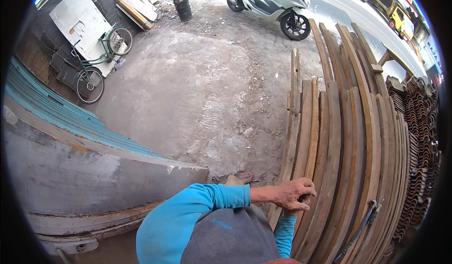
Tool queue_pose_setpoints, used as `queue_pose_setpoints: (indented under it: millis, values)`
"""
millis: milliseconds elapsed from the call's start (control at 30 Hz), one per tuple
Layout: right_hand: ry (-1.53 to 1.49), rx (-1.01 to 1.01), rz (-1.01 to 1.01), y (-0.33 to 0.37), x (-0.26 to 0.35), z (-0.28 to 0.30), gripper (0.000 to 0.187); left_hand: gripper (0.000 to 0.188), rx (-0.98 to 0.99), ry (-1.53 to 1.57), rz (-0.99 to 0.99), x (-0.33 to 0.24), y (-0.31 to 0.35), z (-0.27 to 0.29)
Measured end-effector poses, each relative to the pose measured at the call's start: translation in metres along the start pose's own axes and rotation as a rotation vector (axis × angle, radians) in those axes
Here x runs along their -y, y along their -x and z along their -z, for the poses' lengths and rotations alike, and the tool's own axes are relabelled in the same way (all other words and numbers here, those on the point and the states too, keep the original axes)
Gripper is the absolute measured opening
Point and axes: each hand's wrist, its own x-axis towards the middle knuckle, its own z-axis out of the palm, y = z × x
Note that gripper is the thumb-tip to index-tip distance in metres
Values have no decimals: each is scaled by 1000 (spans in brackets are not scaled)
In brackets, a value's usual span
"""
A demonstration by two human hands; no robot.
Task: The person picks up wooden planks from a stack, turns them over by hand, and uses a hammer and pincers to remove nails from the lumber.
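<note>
From here, the left hand point(286, 194) covers most of the right hand point(293, 212), so I can't tell whether the fingers point(308, 183) grip anything. Left of the fingers, a foot point(246, 176) is mostly hidden past the blue sleeve point(207, 197). Below them, the planks point(333, 146) run out of sight. Far above, the motorcycle point(268, 4) loses its top; upper right, a yellow truck point(398, 19) is too small for detail.

Blue block capitals point(434, 52) on pale roadside sign point(430, 62), far right edge, small blue print point(222, 224) on grey shirt point(226, 245), illegible
</note>
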Motion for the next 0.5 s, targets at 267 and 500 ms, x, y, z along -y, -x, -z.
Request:
queue_pose_setpoints:
  millis: [267,500]
  values:
    - [171,52,44,-13,-24,-11,22,17,-182,126,27,20,-14,-14]
    - [324,112,149,-44,-41,-34,20,16,-174,147,73,49,-20,1]
